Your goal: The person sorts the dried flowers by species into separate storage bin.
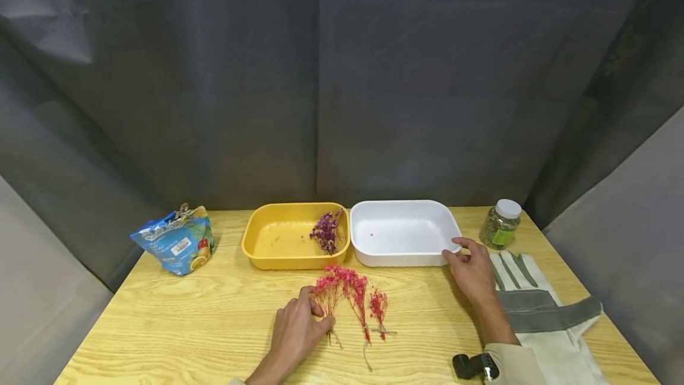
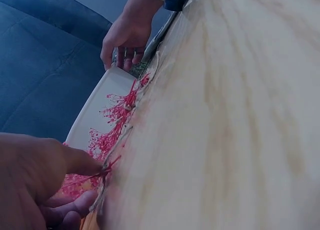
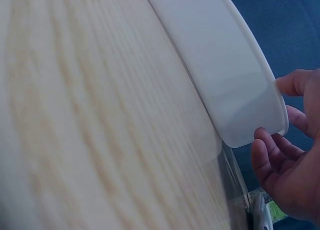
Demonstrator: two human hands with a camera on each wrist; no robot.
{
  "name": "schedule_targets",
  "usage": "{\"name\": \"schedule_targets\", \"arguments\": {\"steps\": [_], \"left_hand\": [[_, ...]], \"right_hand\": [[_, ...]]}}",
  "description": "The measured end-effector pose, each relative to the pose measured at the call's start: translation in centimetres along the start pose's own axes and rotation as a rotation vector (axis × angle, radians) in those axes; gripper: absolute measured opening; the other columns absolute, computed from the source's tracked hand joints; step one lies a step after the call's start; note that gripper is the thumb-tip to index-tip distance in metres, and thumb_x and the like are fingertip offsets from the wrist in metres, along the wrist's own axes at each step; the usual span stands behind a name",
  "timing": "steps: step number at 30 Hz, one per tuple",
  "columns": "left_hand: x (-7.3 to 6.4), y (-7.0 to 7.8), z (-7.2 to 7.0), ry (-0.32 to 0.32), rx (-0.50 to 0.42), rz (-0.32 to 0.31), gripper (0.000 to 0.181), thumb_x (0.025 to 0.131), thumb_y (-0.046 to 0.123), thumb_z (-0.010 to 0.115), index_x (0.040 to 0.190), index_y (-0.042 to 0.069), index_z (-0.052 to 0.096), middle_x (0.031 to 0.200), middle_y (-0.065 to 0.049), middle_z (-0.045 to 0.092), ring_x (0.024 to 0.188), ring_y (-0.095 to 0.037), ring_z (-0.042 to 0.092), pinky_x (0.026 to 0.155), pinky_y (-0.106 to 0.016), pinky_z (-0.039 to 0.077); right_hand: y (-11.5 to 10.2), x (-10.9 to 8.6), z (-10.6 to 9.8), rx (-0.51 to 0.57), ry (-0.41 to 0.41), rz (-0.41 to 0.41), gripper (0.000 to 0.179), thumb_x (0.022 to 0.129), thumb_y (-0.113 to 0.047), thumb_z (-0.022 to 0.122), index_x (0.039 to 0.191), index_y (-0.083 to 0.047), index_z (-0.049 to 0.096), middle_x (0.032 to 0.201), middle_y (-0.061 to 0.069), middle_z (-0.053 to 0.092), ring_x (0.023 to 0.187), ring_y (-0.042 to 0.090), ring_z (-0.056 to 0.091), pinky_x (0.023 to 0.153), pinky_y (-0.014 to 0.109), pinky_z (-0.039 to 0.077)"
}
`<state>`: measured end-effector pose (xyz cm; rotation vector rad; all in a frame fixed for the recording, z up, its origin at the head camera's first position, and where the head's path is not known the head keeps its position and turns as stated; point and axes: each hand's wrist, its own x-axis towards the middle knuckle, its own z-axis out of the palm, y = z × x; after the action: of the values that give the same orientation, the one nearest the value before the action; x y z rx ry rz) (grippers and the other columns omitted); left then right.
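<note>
Three small bunches of pink dried flowers tied with string lie on the wooden table, in front of two plastic basins. My left hand (image 1: 297,328) pinches the stems of the leftmost bunch (image 1: 327,291) between thumb and fingers; the left wrist view shows its stems (image 2: 112,165) at the thumb tip. Beside it are the middle bunch (image 1: 357,293) and the smaller right bunch (image 1: 378,306). At the white basin's (image 1: 401,259) front right corner, my right hand (image 1: 474,272) holds the rim, thumb and fingers around the corner (image 3: 272,122). One pink speck lies inside that basin.
Left of the white basin stands a yellow basin (image 1: 294,263) with purple dried flowers (image 1: 327,233) in it. A blue pouch (image 1: 179,245) stands far left. On the right are a white-lidded jar (image 1: 500,224) and grey-white gloves (image 1: 545,316). A dark curtain (image 1: 320,88) hangs behind.
</note>
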<state>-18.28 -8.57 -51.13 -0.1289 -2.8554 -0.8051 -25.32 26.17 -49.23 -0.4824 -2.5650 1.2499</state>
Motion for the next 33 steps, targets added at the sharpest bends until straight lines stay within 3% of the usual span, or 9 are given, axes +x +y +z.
{"name": "schedule_targets", "arguments": {"steps": [4,8,10,12,22,27,33], "left_hand": [[0.1,0.0,0.0,-0.041,0.004,0.022,0.025,0.074,0.038,0.076,0.09,0.019,0.072,0.061,0.021,0.057,0.054,0.002,0.047,0.058,-0.022,0.041],[0.2,-0.1,0.0,-0.034,-0.008,0.059,0.008,0.075,0.029,0.072,0.078,0.022,0.072,0.056,0.02,0.055,0.047,0.003,0.043,0.05,-0.018,0.037],[0.1,-0.1,0.0,-0.026,-0.022,0.065,0.001,0.074,0.025,0.071,0.074,0.024,0.071,0.055,0.02,0.055,0.046,0.004,0.043,0.048,-0.018,0.036],[0.1,-0.2,0.0,-0.025,-0.047,0.067,0.005,0.075,0.023,0.072,0.071,0.025,0.07,0.055,0.02,0.055,0.046,0.004,0.043,0.047,-0.017,0.036],[0.0,0.0,-0.6,-0.03,-0.121,0.081,0.009,0.079,0.023,0.077,0.072,0.025,0.072,0.062,0.015,0.065,0.05,0.005,0.051,0.047,-0.017,0.04],[0.1,0.3,-1.0,-0.083,-0.242,0.013,0.008,0.08,0.023,0.077,0.075,0.024,0.071,0.064,0.015,0.064,0.052,0.002,0.053,0.049,-0.019,0.042],[0.4,0.5,-1.6,-0.11,-0.403,-0.062,0.013,0.081,0.023,0.077,0.092,0.018,0.072,0.074,0.011,0.068,0.061,-0.004,0.055,0.057,-0.021,0.045]], "right_hand": [[0.0,0.0,0.0,-0.008,0.006,-0.003,0.045,0.092,-0.037,0.06,0.128,-0.011,0.056,0.123,0.016,0.045,0.095,0.024,0.05,0.075,0.033,0.035],[0.0,0.1,0.0,-0.005,0.012,-0.011,0.044,0.092,-0.037,0.06,0.128,-0.01,0.057,0.123,0.015,0.045,0.096,0.024,0.051,0.077,0.034,0.034],[0.1,0.1,0.0,-0.002,0.01,-0.014,0.044,0.092,-0.037,0.061,0.127,-0.01,0.058,0.124,0.016,0.045,0.096,0.025,0.051,0.077,0.033,0.034],[0.1,0.0,0.0,0.003,0.008,-0.015,0.044,0.092,-0.036,0.061,0.127,-0.01,0.058,0.125,0.016,0.045,0.097,0.025,0.051,0.077,0.034,0.034],[0.3,0.0,0.0,0.008,-0.005,-0.017,0.044,0.093,-0.036,0.059,0.128,-0.009,0.057,0.128,0.017,0.043,0.097,0.026,0.049,0.077,0.035,0.035],[0.3,0.1,0.0,0.016,-0.009,-0.016,0.044,0.093,-0.037,0.06,0.128,-0.01,0.057,0.128,0.017,0.043,0.098,0.026,0.049,0.08,0.036,0.035],[0.5,0.1,0.1,0.027,-0.017,-0.018,0.043,0.093,-0.036,0.061,0.127,-0.01,0.058,0.127,0.017,0.044,0.101,0.027,0.049,0.083,0.038,0.035]]}}
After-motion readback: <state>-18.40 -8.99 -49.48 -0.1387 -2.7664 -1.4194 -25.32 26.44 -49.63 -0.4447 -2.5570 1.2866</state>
